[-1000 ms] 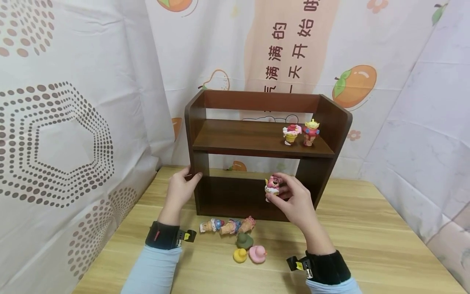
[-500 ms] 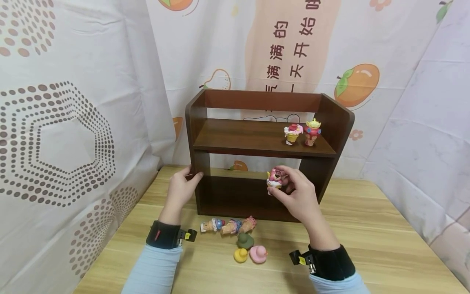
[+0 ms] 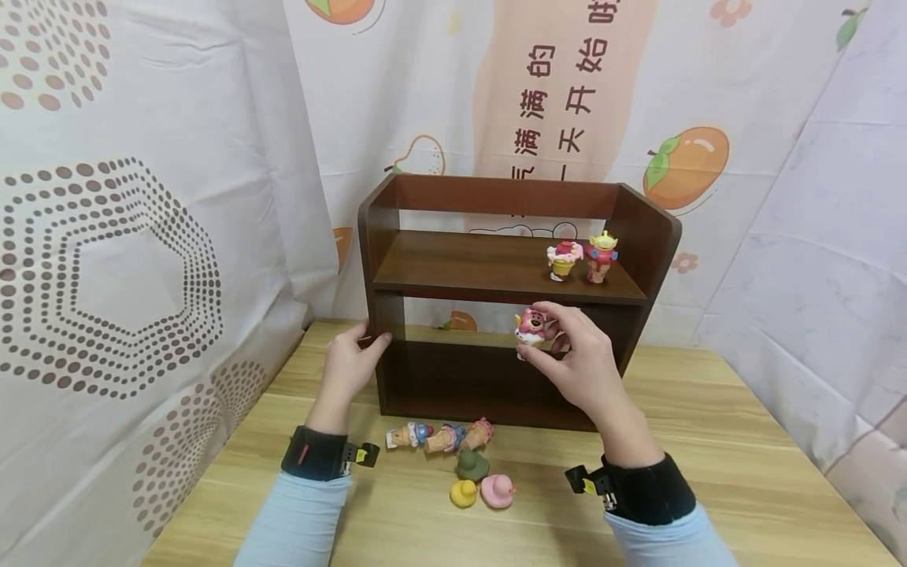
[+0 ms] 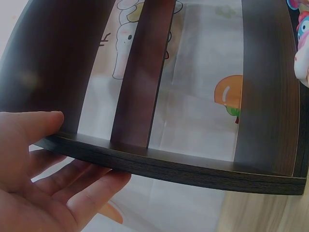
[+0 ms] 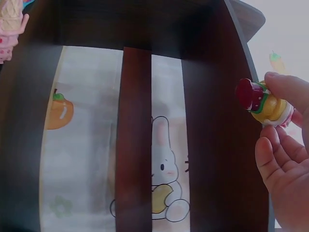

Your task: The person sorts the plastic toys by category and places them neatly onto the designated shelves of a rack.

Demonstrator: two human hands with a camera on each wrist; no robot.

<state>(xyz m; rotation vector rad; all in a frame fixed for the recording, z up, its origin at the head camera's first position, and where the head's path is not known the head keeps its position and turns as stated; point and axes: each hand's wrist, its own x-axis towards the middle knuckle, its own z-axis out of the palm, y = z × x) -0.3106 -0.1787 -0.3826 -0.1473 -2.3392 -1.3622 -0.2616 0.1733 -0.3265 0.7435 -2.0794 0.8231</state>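
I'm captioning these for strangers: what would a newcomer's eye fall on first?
Probably the dark brown shelf standing on the table, its left side gripped by the left hand. Next, the pink bear figure pinched in the right hand before the shelf. Three toy ducks sit on the table, nearer the viewer.

The shelf (image 3: 460, 260) is faced in dark, smooth, wood-grained board with a faint sheen, and the counter (image 3: 737, 465) in pale wood grain. A glossy, plastic look is shown by the bear toy (image 5: 273, 106), while a duller, rubbery finish is seen on the ducks (image 3: 497, 491). The curtain (image 3: 418, 87) is made of creased, matt cloth.
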